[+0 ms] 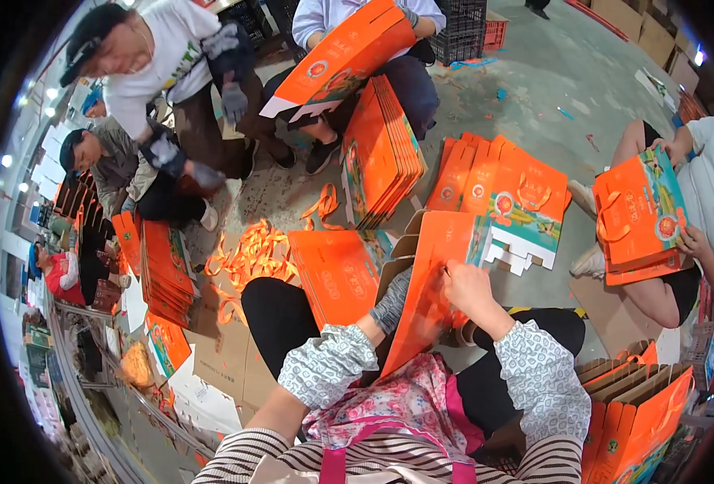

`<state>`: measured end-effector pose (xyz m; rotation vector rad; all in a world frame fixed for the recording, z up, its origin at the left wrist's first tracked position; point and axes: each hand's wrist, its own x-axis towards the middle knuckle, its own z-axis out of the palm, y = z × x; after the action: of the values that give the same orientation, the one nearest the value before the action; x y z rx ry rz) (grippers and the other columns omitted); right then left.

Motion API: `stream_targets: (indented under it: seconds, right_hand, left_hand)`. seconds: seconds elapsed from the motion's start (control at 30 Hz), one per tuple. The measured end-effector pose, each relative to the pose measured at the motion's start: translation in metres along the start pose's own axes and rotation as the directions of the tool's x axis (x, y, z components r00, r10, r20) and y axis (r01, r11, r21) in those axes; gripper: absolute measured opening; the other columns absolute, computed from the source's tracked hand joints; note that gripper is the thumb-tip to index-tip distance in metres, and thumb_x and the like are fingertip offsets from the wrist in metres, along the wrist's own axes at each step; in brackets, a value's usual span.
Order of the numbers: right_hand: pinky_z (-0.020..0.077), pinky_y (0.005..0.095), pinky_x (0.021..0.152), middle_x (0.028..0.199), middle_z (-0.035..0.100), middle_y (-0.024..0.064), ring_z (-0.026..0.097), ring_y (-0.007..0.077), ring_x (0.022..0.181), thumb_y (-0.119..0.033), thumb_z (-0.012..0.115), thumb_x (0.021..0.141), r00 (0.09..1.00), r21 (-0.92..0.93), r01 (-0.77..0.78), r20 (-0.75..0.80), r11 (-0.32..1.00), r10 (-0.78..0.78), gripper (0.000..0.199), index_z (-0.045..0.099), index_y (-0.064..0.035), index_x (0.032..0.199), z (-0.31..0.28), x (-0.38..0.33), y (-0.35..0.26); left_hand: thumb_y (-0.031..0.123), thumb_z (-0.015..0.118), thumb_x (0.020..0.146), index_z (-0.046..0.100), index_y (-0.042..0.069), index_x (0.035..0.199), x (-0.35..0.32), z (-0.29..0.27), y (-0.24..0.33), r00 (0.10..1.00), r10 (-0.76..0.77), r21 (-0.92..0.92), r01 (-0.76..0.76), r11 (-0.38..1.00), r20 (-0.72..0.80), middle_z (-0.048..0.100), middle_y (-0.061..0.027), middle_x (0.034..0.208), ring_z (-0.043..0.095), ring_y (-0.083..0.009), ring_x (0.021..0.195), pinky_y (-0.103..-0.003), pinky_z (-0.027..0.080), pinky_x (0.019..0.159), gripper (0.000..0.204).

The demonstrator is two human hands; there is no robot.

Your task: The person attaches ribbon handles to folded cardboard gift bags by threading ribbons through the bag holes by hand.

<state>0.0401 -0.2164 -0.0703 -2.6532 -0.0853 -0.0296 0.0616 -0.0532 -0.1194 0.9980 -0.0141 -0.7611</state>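
Observation:
An orange carton (433,282) stands tilted between my knees, its brown inner side facing left. My left hand (393,302), in a grey knit glove, reaches in behind the orange panel; its fingertips are hidden there. On the panel's outer face my bare right hand (468,290) is closed in a pinch against the surface. What it pinches is too small to make out. Just left of this carton leans a stack of flat orange cartons (337,274). A heap of orange ribbons (252,254) lies on the floor beyond my left knee.
More flat cartons (494,189) lie ahead, and a carton stack (381,153) stands farther off. Open cartons (639,419) are at my lower right. One person (707,161) sits at right with cartons; others work at left and ahead. Black crates (460,32) stand behind.

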Motion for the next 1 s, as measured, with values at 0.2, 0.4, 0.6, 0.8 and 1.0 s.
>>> stream_targets:
  seconds: [0.2,0.4,0.6,0.8,1.0]
  right_hand:
    - [0.0454,0.0492,0.057,0.064,0.057,0.0225,0.058,0.0395,0.064,-0.016,0.051,0.080,0.999,0.010,-0.006,0.034,1.000,0.005,0.013,0.054,-0.0036,0.080,0.005,-0.002,0.016]
    - [0.0447,0.0470,0.052,0.060,0.056,0.0195,0.058,0.0376,0.060,-0.007,0.052,0.070,0.994,-0.071,0.110,0.038,0.991,-0.107,0.008,0.049,-0.0033,0.076,0.002,-0.005,0.006]
    - [0.0431,0.0476,0.054,0.064,0.056,0.0194,0.056,0.0386,0.063,-0.012,0.051,0.076,0.990,0.073,0.130,0.047,0.989,-0.133,0.008,0.052,-0.0055,0.081,0.007,0.002,0.026]
    - [0.0423,0.0472,0.056,0.068,0.057,0.0196,0.056,0.0392,0.067,-0.017,0.050,0.082,0.990,0.178,0.099,0.077,0.979,-0.114,0.011,0.053,-0.0064,0.086,0.013,0.008,0.027]
    - [0.0423,0.0472,0.057,0.071,0.058,0.0190,0.056,0.0388,0.067,-0.015,0.050,0.081,0.988,0.202,0.109,0.085,0.973,-0.129,0.011,0.052,-0.0055,0.086,0.010,0.011,0.026]
  left_hand:
    - [0.018,0.043,0.093,0.052,0.002,0.114,0.000,0.014,0.006,0.998,0.025,0.003,-0.025,1.000,0.058,0.058,-0.0070,0.105,0.055,-0.0141,0.092,-0.028,0.047,0.080,0.028]
    - [0.014,0.052,0.087,0.054,0.003,0.111,0.012,-0.006,0.002,0.995,0.095,0.490,-0.092,0.867,0.018,0.059,-0.0081,0.104,0.054,-0.0174,0.093,-0.029,0.044,0.083,0.027]
    - [0.013,0.050,0.086,0.056,0.001,0.107,0.038,-0.022,0.004,0.981,0.171,0.746,-0.180,0.641,0.091,0.061,-0.0146,0.101,0.057,-0.0223,0.093,-0.033,0.044,0.081,0.024]
    - [0.011,0.041,0.091,0.054,0.002,0.109,0.053,-0.064,-0.024,0.999,-0.046,0.090,0.044,0.995,0.017,0.059,-0.0086,0.099,0.056,-0.0191,0.087,-0.031,0.046,0.077,0.024]
    - [0.011,0.036,0.093,0.050,0.002,0.114,0.037,-0.037,-0.011,0.997,-0.040,-0.081,0.045,0.996,0.070,0.056,-0.0093,0.107,0.054,-0.0197,0.094,-0.031,0.044,0.084,0.027]
